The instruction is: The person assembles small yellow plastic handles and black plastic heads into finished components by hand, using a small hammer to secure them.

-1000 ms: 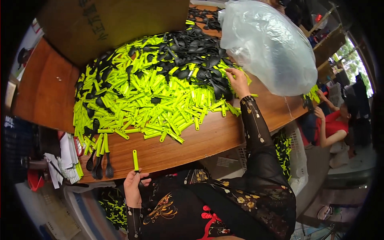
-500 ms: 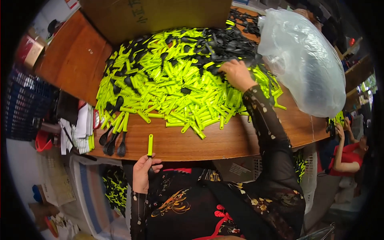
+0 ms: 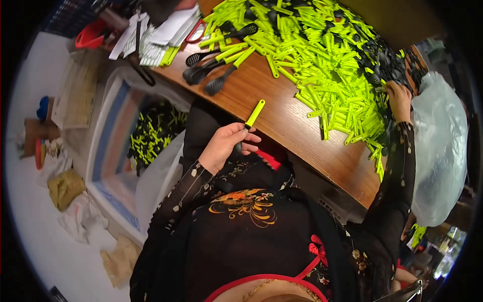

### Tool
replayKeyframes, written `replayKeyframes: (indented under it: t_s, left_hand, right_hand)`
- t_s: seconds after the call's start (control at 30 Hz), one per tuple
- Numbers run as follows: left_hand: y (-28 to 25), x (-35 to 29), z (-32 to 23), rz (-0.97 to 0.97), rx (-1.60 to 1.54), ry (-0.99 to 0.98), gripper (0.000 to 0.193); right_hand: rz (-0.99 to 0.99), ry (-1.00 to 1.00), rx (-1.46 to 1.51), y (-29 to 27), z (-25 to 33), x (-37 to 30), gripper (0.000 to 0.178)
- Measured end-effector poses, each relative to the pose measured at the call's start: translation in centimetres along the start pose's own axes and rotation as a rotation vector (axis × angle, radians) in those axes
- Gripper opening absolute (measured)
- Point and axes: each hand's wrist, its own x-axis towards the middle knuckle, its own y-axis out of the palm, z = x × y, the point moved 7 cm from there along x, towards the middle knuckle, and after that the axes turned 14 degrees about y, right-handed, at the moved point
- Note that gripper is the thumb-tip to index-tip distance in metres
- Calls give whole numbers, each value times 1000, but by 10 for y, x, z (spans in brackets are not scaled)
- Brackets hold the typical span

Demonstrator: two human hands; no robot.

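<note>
In my left hand [image 3: 221, 147] is a kitchen utensil with a lime-green handle [image 3: 256, 114] pointing up and away. My fingers close round its black part, whose head is mostly hidden. My right hand [image 3: 400, 101] reaches to the right end of the table, fingers bent down into a heap of black utensil heads [image 3: 391, 65]; what they grip there is hidden. A large pile of lime-green handles [image 3: 327, 83] spreads between the hands. Nearer my left hand, several black slotted spoons [image 3: 215, 85] with green handles lie grouped at the table's edge.
The brown wooden table [image 3: 271, 108] slants across the view. A bulging clear plastic bag [image 3: 440, 151] stands beside my right arm. Below left, a striped sack [image 3: 108, 156] holds more green-and-black utensils [image 3: 153, 136]. Papers [image 3: 173, 30] and a red basket [image 3: 90, 34] sit at upper left.
The view has turned and shifted left, so the table now slants and more floor shows. My left hand still holds the utensil. The right hand remains at the black heap.
</note>
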Motion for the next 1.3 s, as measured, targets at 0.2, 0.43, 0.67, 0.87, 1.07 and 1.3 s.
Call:
replayKeyframes:
  t_s: [0.2, 0.43, 0.67, 0.87, 1.07, 1.3]
  left_hand:
    - [-11, -1, 0, -44, 2, 22, 28]
    - [-3, 6, -10, -38, 68, 22, 28]
    - [-19, -1, -14, -44, 97, 118, 23]
    - [-10, -2, -23, 12, 82, 165, 24]
    - [-4, 2, -22, 26, 7, 145, 32]
    - [-21, -3, 7, 61, -159, 57, 29]
  right_hand:
    - [-24, -108, 42, 14, 16, -19, 28]
    - [-133, -165, -3, 22, 14, -31, 20]
    - [-61, 17, 419, -30, 47, -47, 13]
    - [39, 75, 170, -13, 62, -60, 19]
    - [-66, 175, 357, -4, 45, -53, 21]
    - [-83, -78, 628, -63, 216, -85, 26]
